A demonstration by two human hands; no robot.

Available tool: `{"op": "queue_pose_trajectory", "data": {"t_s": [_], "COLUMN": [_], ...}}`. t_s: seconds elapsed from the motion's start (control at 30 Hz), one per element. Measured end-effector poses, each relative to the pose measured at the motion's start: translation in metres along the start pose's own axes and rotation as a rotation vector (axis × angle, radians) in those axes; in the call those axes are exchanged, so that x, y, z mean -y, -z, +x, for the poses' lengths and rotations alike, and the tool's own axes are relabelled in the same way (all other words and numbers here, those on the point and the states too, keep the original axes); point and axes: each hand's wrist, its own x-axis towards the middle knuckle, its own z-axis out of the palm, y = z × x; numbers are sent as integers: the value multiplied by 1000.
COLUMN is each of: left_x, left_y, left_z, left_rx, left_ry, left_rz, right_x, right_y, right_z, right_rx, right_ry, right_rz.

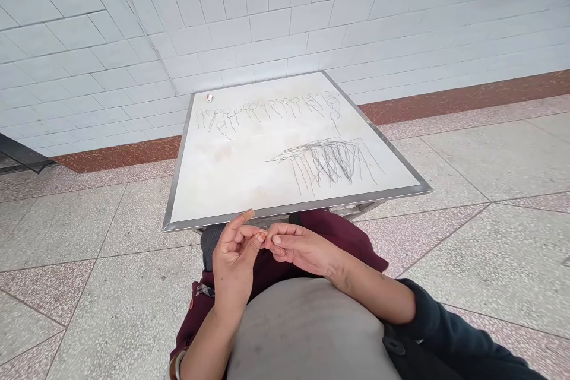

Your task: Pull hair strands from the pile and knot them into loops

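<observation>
Two hands at the near edge, dark strands beyond

Left hand [234,264]: one, bare. Thumb and a finger pinched closed, fingertips meeting those of the right hand; another finger raised towards the edge of the surface, its tip tan.

Right hand [305,249]: one, bare. Thumb and forefinger pressed closed, the other fingers curled. Whether a strand lies in either pinch we cannot tell; it would be too fine to make out.

Loose strands [332,172]: one overlapping spread, thin and dark, beyond our hands and off to the right. Most run lengthwise from far to near, with some crossing and several far ends trailing left. Our right hand is the nearer to them.

Looped strands [335,114]: many, in an uneven row running left to right, farther from our hands than the loose ones. Loops mostly at the far ends, tails mostly pointing back towards us.

Surface [236,172]: one, white, grey-edged, directly ahead of our hands, its near edge just beyond the fingers.

Small white-and-red item [210,98]: one, at the far left corner, kind unclear.

Wall [249,29]: white tile, behind the surface.
</observation>
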Motion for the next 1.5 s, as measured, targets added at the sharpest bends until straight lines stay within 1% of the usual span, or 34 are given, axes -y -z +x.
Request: {"op": "queue_pose_trajectory", "data": {"t_s": [0.13,0.33,0.5,0.67,0.73,0.83,0.9,1.03,1.13,1.33,1.5], "left_x": [-1,0,5,7,6,2,0,0,2,2,-4], "left_y": [-1,1,5,6,6,8,9,11,13,15,21], "left_z": [-2,-3,0,-1,-1,-1,-1,0,1,-1,-2], "left_rx": [-1,-13,-19,-45,-21,75,100,42,-12,-32,-95], "left_ry": [11,-1,-26,-20,-18,14,31,14,9,17,-6], "left_rz": [-31,-8,-66,-51,-32,0,24,3,-25,-30,-7], "right_x": [-3,-6,-5,-5,-6,-7,-7,-6,-7,-12,-9], "right_y": [-1,-2,-3,-6,-7,-7,-7,-7,-4,2,1], "right_z": [1,3,2,2,2,2,1,0,0,1,-3], "right_rx": [-29,-63,-23,-60,-70,-70,-59,-3,9,19,47], "right_ry": [1,97,59,75,72,54,51,33,30,41,43], "right_rz": [14,-110,-109,-155,-164,-133,-119,-136,-166,-269,-306]}}
